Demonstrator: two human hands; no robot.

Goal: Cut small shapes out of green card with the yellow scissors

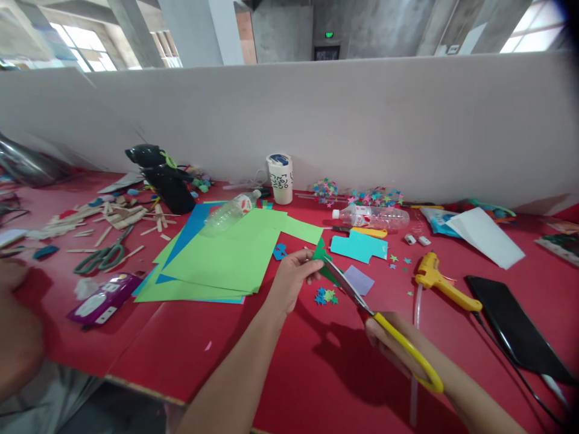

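Two clear bottles lie on their sides. The first clear bottle (231, 212) rests on green sheets (226, 259), its capped end pointing toward the white cup (280, 187). The second clear bottle (373, 216) lies on the red table (181, 349), white cap to the left, just in front of loose-looking colored stars (375, 196). The white cup stands upright with a dark blue lid fitted; its contents cannot be seen. The black flask (168, 187) is also closed, so its contents are hidden.

The green paper piece (329, 275) is small, darker than the sheets, and angular at its upper end. It is held above the table, near the lilac square (359, 280). My left hand (292, 274) pinches it between thumb and fingers. My right hand (393, 340), apart from the left, grips the yellow-handled scissors (407, 346). The blade tips reach the paper beside my left thumb; I cannot tell how deep any cut runs.
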